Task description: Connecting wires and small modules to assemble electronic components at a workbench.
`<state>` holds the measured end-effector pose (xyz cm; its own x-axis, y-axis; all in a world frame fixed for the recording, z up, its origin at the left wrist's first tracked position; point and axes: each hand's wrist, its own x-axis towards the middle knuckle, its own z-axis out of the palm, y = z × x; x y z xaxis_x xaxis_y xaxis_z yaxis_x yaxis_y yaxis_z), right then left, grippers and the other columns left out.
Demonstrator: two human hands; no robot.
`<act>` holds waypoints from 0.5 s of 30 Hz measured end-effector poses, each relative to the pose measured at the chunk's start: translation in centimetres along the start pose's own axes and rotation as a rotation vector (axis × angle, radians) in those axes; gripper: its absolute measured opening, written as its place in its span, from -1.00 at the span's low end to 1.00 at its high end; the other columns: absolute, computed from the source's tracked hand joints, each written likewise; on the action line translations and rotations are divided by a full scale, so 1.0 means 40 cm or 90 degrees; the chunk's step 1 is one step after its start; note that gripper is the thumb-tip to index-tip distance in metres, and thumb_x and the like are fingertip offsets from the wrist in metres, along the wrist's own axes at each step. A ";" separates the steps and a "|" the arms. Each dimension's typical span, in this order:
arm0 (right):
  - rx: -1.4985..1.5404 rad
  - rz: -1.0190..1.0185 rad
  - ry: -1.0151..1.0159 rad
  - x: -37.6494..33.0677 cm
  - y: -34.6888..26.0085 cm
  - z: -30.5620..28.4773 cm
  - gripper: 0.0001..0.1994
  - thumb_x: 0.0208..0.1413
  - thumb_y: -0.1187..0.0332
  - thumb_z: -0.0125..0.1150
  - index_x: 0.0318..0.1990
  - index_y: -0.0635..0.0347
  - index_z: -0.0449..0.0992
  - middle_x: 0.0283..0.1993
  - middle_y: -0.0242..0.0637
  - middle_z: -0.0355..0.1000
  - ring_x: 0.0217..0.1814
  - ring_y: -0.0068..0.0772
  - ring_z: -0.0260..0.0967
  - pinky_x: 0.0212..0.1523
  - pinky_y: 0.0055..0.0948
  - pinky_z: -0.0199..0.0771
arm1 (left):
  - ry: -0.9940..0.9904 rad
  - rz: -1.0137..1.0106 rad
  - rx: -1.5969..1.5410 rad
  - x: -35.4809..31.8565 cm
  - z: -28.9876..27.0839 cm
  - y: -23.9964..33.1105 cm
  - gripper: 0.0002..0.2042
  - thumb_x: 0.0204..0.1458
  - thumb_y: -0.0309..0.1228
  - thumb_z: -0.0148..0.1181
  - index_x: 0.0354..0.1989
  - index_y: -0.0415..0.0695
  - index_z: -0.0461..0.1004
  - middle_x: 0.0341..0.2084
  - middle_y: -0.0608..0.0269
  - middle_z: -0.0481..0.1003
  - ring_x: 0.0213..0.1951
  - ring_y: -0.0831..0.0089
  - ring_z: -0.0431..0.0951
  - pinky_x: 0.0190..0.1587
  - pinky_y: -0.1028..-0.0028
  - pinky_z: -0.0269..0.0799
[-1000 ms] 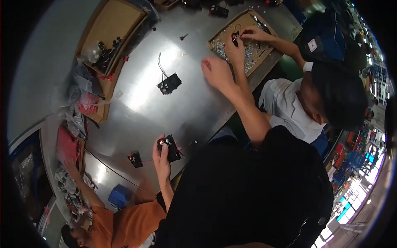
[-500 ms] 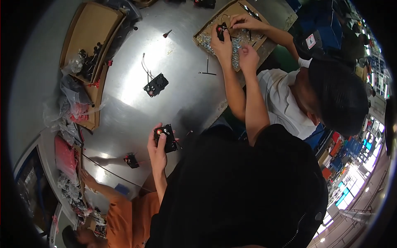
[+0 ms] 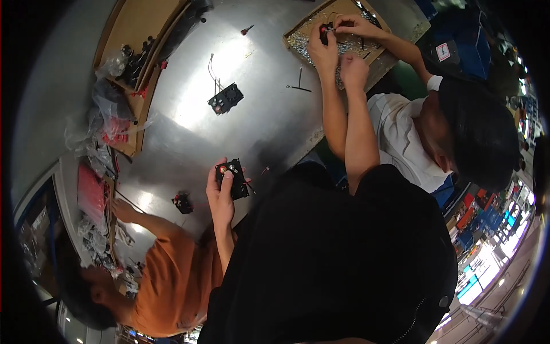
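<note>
Metal table (image 3: 269, 69) spans the scene, with a tray (image 3: 321, 16) at far right. Nearer, toward the left, the left hand (image 3: 220, 198) grips a black unit (image 3: 236, 186), thumb on top. By the tray's near edge, the right hand (image 3: 354, 71) has curled fingers; whether they pinch anything, I cannot tell.

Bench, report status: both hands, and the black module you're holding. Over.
Left hand holding black module. Right hand over cardboard parts tray, grip unclear. Co-worker's forearm close alongside, may crowd it.
</note>
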<state>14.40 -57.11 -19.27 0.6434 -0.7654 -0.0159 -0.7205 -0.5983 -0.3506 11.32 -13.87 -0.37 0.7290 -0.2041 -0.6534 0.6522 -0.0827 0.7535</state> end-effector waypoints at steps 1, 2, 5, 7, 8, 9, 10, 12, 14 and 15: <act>0.057 0.000 0.017 -0.013 -0.023 -0.033 -0.79 0.04 0.27 0.08 -0.40 0.12 0.62 -0.37 0.05 0.50 -0.26 0.17 0.48 -0.21 -0.03 0.48 | 0.007 0.009 0.005 -0.014 -0.001 -0.006 -0.61 0.23 -0.37 -0.02 0.18 -0.28 0.24 -0.19 0.00 0.49 -0.23 0.32 0.58 -0.19 0.35 0.58; 0.114 0.000 0.033 -0.024 -0.037 -0.050 -0.79 0.04 0.28 0.08 -0.39 0.11 0.63 -0.39 0.04 0.51 -0.27 0.16 0.48 -0.22 -0.04 0.49 | 0.015 0.017 0.011 -0.030 -0.003 -0.013 -0.59 0.23 -0.33 -0.01 0.20 -0.25 0.23 -0.21 -0.02 0.51 -0.29 0.29 0.60 -0.21 0.39 0.56; 0.087 0.049 0.083 -0.024 -0.014 -0.057 -0.80 0.02 0.28 0.10 -0.38 0.12 0.64 -0.39 0.02 0.52 -0.28 0.15 0.48 -0.23 -0.04 0.49 | 0.023 0.038 0.005 -0.066 0.023 -0.003 -0.60 0.23 -0.34 -0.02 0.20 -0.25 0.23 -0.20 -0.01 0.51 -0.28 0.30 0.60 -0.23 0.40 0.55; 0.073 0.063 0.120 -0.042 -0.009 -0.083 -0.83 -0.03 0.34 0.18 -0.35 0.20 0.63 -0.39 -0.04 0.55 -0.31 -0.05 0.54 -0.24 -0.18 0.51 | -0.005 0.042 -0.004 -0.091 0.018 0.005 -0.61 0.23 -0.37 -0.02 0.19 -0.27 0.23 -0.18 0.00 0.49 -0.20 0.31 0.57 -0.19 0.37 0.57; 0.082 0.058 0.117 -0.062 -0.024 -0.099 -0.83 -0.03 0.34 0.18 -0.35 0.20 0.63 -0.39 -0.04 0.55 -0.31 -0.05 0.54 -0.24 -0.18 0.51 | -0.019 0.049 -0.021 -0.100 0.023 0.008 -0.61 0.22 -0.39 -0.02 0.18 -0.27 0.23 -0.17 -0.01 0.48 -0.16 0.32 0.55 -0.15 0.34 0.58; 0.159 0.061 0.128 -0.090 -0.048 -0.127 -0.84 -0.03 0.36 0.20 -0.34 0.21 0.63 -0.39 -0.07 0.56 -0.32 -0.11 0.54 -0.25 -0.22 0.51 | -0.029 0.059 -0.033 -0.113 0.025 0.009 -0.61 0.23 -0.39 -0.01 0.18 -0.30 0.22 -0.15 0.01 0.46 -0.14 0.33 0.55 -0.14 0.34 0.57; 0.238 0.058 0.129 -0.120 -0.082 -0.152 -0.84 -0.03 0.37 0.21 -0.32 0.23 0.62 -0.39 -0.11 0.56 -0.33 -0.18 0.54 -0.26 -0.27 0.50 | -0.028 0.070 -0.047 -0.131 0.024 0.005 -0.60 0.24 -0.39 0.01 0.19 -0.32 0.21 -0.13 0.03 0.45 -0.13 0.33 0.54 -0.12 0.33 0.56; 0.383 0.064 0.142 -0.193 -0.124 -0.230 -0.84 -0.03 0.40 0.24 -0.30 0.26 0.61 -0.39 -0.17 0.57 -0.35 -0.31 0.53 -0.27 -0.36 0.49 | -0.058 0.095 -0.058 -0.150 0.011 -0.008 -0.59 0.23 -0.38 0.01 0.20 -0.29 0.20 -0.13 0.03 0.46 -0.13 0.35 0.53 -0.10 0.34 0.54; 0.448 0.053 0.137 -0.300 -0.176 -0.326 -0.84 -0.03 0.42 0.26 -0.29 0.28 0.61 -0.39 -0.21 0.57 -0.37 -0.37 0.53 -0.28 -0.40 0.49 | -0.066 0.092 -0.049 -0.175 0.000 -0.013 -0.61 0.22 -0.41 -0.02 0.20 -0.28 0.21 -0.12 0.01 0.46 -0.15 0.33 0.54 -0.11 0.36 0.53; 0.524 0.027 0.039 -0.382 -0.237 -0.372 -0.83 -0.02 0.44 0.28 -0.26 0.29 0.60 -0.38 -0.29 0.56 -0.36 -0.48 0.48 -0.28 -0.48 0.46 | -0.054 0.095 -0.064 -0.185 -0.013 -0.025 -0.61 0.22 -0.41 -0.02 0.20 -0.28 0.21 -0.12 0.01 0.46 -0.15 0.33 0.54 -0.11 0.36 0.53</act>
<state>7.53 -43.26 -1.78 0.5879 -0.8090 -0.0024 -0.3083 -0.2213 -0.9252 5.36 -11.75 3.68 0.8015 -0.2893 -0.5233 0.5589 0.0512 0.8277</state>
